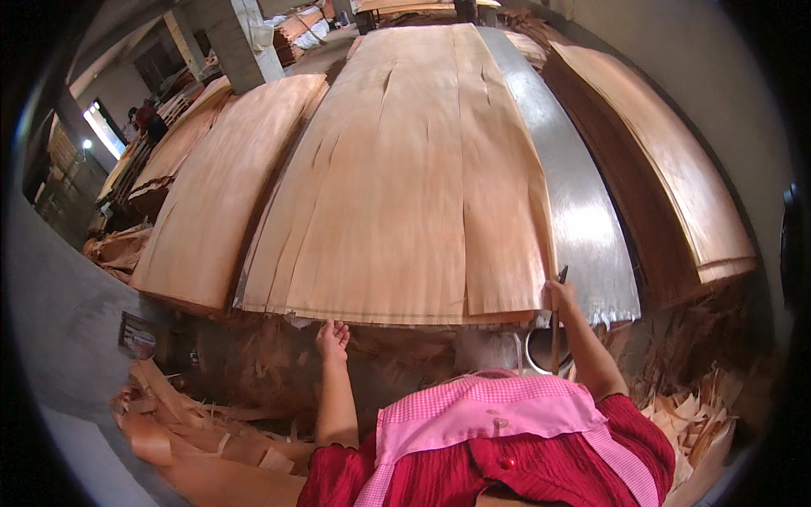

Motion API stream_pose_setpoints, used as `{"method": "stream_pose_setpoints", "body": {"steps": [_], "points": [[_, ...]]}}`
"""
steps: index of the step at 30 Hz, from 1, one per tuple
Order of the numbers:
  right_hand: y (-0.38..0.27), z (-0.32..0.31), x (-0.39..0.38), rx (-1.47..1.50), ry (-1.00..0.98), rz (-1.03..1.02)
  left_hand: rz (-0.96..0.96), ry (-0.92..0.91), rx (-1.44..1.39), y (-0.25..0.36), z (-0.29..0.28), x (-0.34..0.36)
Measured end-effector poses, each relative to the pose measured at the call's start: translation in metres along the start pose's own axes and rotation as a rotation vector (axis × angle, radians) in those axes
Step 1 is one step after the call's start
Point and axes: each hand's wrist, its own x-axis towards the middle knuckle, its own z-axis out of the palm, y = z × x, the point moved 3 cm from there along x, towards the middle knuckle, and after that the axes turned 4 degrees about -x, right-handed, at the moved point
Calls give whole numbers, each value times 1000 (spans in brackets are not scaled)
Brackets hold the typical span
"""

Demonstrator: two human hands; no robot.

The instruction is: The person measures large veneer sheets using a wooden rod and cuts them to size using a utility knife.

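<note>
I have the sheets [389, 186] across the middle of the frame, reaching up to its top, on a silver tabletop [583, 220] whose bare strip shows to their right. One stack [220, 186] lies left of centre; a second stack [676, 160] slants down the right side. Scraps [211, 431] heap at lower left. Below centre, my left hand [333, 339] has curled fingers at the sheets' front edge; I can't tell whether it pinches them. My right hand [560, 296], right of centre, is wrapped around a dark stick [555, 338] beside the sheets' near right corner.
</note>
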Motion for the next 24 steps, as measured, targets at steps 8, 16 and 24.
{"method": "stream_pose_setpoints", "body": {"steps": [8, 16, 24], "points": [[-12, 34, 13, 79, -91, 49, 603, 563, 1055, 55, 32, 39], [-17, 67, -7, -48, 2, -60, 437, 422, 1652, 74, 27, 39], [7, 23, 21, -334, 70, -71, 551, 437, 1666, 66, 28, 44]]}}
